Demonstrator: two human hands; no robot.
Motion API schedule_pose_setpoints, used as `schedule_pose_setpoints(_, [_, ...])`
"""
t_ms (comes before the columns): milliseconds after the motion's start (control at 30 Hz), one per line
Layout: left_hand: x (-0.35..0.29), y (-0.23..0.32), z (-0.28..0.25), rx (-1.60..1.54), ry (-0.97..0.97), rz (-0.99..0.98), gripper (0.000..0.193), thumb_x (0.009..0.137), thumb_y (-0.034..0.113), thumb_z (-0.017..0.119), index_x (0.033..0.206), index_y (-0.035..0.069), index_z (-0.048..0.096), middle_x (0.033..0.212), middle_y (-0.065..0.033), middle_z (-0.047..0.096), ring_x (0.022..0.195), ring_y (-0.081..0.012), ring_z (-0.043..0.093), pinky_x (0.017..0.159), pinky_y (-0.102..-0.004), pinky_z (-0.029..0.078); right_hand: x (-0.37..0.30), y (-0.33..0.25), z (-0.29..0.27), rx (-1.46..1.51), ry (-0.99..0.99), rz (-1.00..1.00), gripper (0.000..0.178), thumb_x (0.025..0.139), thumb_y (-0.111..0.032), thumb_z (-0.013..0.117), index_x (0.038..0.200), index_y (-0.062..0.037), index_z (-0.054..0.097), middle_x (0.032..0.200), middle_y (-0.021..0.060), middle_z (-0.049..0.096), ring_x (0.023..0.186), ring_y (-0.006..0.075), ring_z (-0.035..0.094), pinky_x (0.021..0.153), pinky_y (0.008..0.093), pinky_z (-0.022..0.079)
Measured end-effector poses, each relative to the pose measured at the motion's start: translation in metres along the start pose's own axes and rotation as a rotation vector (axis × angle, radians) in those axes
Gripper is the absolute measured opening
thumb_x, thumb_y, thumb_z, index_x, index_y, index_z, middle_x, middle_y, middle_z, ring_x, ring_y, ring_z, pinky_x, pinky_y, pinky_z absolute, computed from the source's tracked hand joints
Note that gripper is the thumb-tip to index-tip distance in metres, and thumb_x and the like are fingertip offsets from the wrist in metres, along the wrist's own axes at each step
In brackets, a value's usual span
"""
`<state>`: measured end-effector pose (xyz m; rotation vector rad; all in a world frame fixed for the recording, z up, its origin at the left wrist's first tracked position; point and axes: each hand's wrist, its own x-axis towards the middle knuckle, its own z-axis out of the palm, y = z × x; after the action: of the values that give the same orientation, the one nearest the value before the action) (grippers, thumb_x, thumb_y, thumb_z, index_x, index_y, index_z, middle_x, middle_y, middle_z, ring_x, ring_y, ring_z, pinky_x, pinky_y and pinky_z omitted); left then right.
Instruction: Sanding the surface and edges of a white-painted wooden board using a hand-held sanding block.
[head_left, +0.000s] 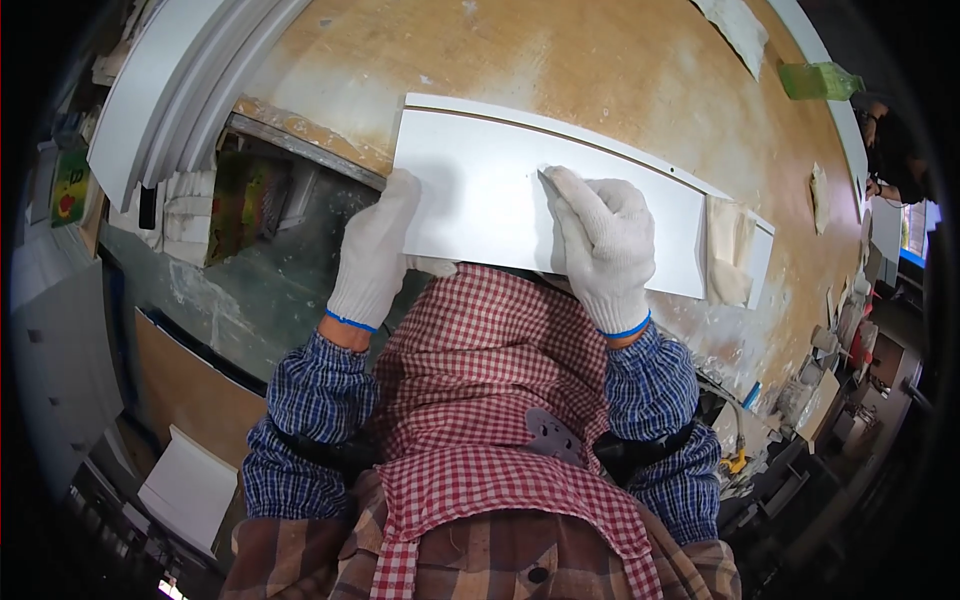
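- Holding a white panel flat on the table, we seem to be partway through working on it; its face looks clean and even, and we cannot tell what is left to do.
- The panel lies at the near edge of the table, its left end overhanging the edge, just in front of our checked apron.
- Our left hand, gloved in white, wraps the panel's left end, grip closed over its edge.
- Our right hand, also gloved, presses down on the panel's middle, fingers spread flat, grasping nothing.
- Both forearms rise from the lower edge, elbows bent.
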<state>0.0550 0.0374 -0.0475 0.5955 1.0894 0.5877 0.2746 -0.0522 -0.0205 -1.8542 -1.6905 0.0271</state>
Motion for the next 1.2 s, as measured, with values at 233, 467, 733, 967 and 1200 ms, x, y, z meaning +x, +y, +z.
schedule_pose_setpoints(233, [-0.004, 0.004, 0.004, 0.011, 0.027, -0.013, 0.068, 0.104, 0.044, 0.060, 0.127, -0.020, 0.054, 0.109, -0.0198, 0.068, 0.083, -0.0235, 0.074, 0.054, -0.0335, 0.066, -0.001, -0.003, 0.000, 0.008, -0.028, -0.035, 0.029, 0.083, 0.000, 0.075, 0.111, -0.0070, 0.078, 0.090, 0.0123, 0.073, 0.080, 0.0269, 0.067, 0.069, 0.0352, 0.053])
schedule_pose_setpoints(467, [-0.004, 0.006, 0.004, 0.000, -0.009, -0.006, 0.068, 0.104, 0.044, 0.059, 0.125, -0.020, 0.055, 0.108, -0.0206, 0.068, 0.081, -0.0235, 0.073, 0.055, -0.0333, 0.066, 0.000, -0.007, -0.001, -0.017, -0.108, -0.112, 0.028, 0.084, -0.004, 0.077, 0.112, -0.0084, 0.078, 0.088, 0.0115, 0.070, 0.079, 0.0275, 0.066, 0.068, 0.0357, 0.052])
schedule_pose_setpoints(733, [-0.001, 0.001, -0.001, 0.026, -0.006, -0.016, 0.067, 0.104, 0.045, 0.059, 0.120, -0.019, 0.058, 0.097, -0.0196, 0.070, 0.072, -0.0223, 0.073, 0.053, -0.0318, 0.064, -0.001, -0.001, 0.004, -0.023, -0.043, 0.037, 0.026, 0.084, -0.006, 0.079, 0.110, -0.0085, 0.079, 0.088, 0.0110, 0.070, 0.083, 0.0267, 0.066, 0.071, 0.0353, 0.053])
schedule_pose_setpoints(967, [-0.002, 0.003, 0.003, 0.020, 0.016, -0.008, 0.065, 0.105, 0.044, 0.059, 0.119, -0.019, 0.058, 0.096, -0.0198, 0.071, 0.070, -0.0214, 0.073, 0.054, -0.0294, 0.063, 0.003, 0.001, 0.005, -0.048, 0.028, 0.019, 0.027, 0.084, -0.005, 0.073, 0.110, -0.0126, 0.076, 0.083, 0.0061, 0.067, 0.075, 0.0261, 0.060, 0.065, 0.0371, 0.050])
schedule_pose_setpoints(1200, [-0.003, 0.004, -0.001, 0.056, -0.008, -0.035, 0.063, 0.107, 0.045, 0.055, 0.126, -0.016, 0.056, 0.100, -0.0169, 0.071, 0.076, -0.0209, 0.074, 0.057, -0.0310, 0.063, 0.001, -0.001, 0.004, -0.044, 0.019, 0.018, 0.028, 0.083, -0.005, 0.072, 0.109, -0.0144, 0.076, 0.084, 0.0059, 0.067, 0.075, 0.0256, 0.059, 0.066, 0.0380, 0.049])
